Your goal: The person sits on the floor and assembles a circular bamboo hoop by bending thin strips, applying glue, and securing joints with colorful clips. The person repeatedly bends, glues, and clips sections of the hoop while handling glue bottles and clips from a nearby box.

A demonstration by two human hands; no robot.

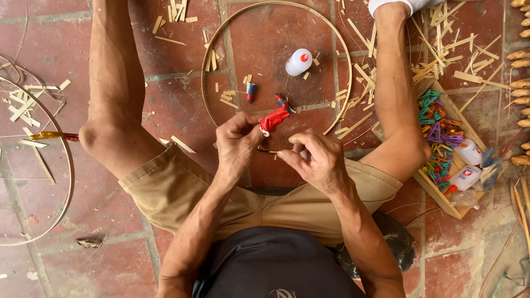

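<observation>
Now the left hand [237, 144] holds a red-handled tool [274, 118], its fingers closed around the handle, and the tool points up and away from the body. The right hand [316, 159] is just beside it; its fingers pinch a thin bamboo sliver [269, 151] that runs between the two hands. Both hands are above the tiled floor [276, 38], between the knees. Beyond them a bamboo hoop [207, 63] lies on the floor, with a white glue bottle [298, 62] and small clips inside it. To the right stands a wooden tray [441, 205] full of coloured clips [436, 124]. Bamboo scraps [436, 33] lie around.
</observation>
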